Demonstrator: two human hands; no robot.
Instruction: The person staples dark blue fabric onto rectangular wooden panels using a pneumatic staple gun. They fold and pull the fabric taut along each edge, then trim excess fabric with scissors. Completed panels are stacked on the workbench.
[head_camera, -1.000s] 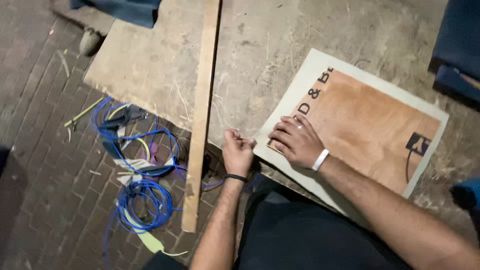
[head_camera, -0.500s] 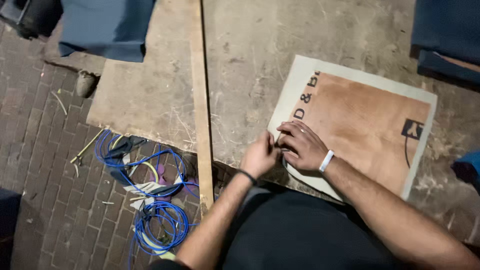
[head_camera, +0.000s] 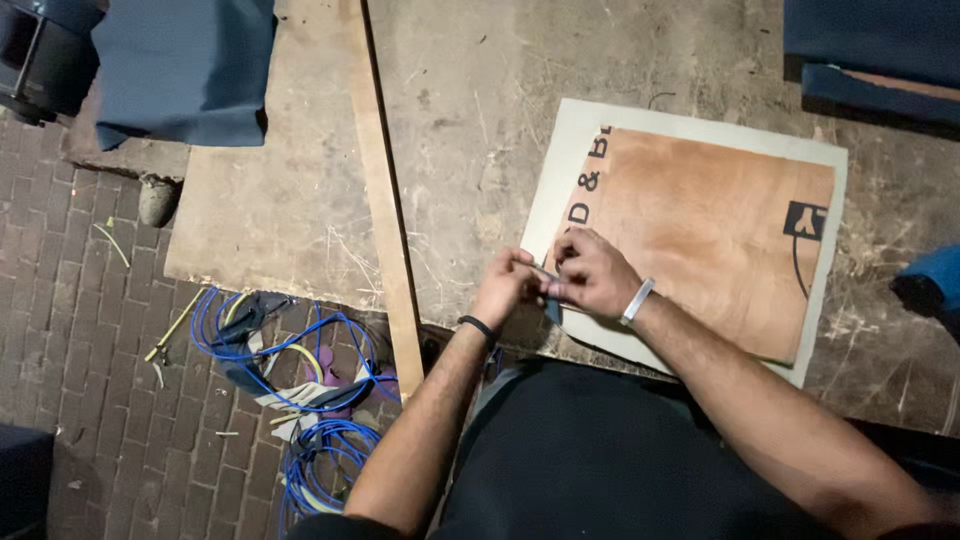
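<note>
Both hands meet at the near-left corner of the panel (head_camera: 700, 235), a brown sheet with a pale border and black print, lying flat on the bench (head_camera: 470, 130).

Left hand (head_camera: 508, 288): fingers curled narrow, tips pinched on a thin dark piece (head_camera: 545, 272) just off the panel's left edge. Black band on that wrist.

Right hand (head_camera: 592, 275): rests on the panel's corner, fingers bent in tight, pinching the same piece from the other side. White band on the wrist. The fingertips of the two hands touch or nearly touch; can't tell which. What the piece is: too small to tell. A short dark bit hangs below the hands, over the panel's near edge.

Left of the panel, well apart: a long slat (head_camera: 385, 200) lies along the bench and runs past its near edge.

Further left of the panel, down on the brick floor (head_camera: 80, 350): blue cable (head_camera: 300, 400) in loose coils, with some yellow wire and pale scraps in it.

Beyond the panel's far-left, at the bench corner: blue cloth (head_camera: 180, 65). Right of the panel: more blue at the bench edge, cut off by the frame.
</note>
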